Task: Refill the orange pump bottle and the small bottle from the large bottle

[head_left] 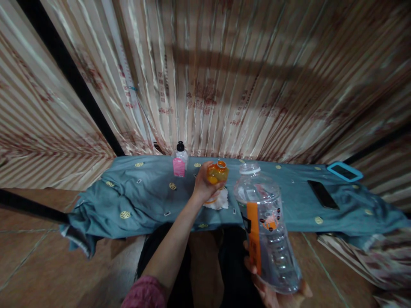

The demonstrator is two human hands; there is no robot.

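Teal-clothed table (150,205) ahead. My left grip (203,184) holds a small translucent amber bottle (218,173) over it; beside that, my right grip (268,295) cradles a large clear plastic bottle (271,231) low down. Hold both uncapped necks upright.

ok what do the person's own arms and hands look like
A bunched, dusky-pink fabric sleeve sits above the bare left forearm. The left hand and right hand are both ungloved, with no watch or bracelet in view. No right sleeve shows.
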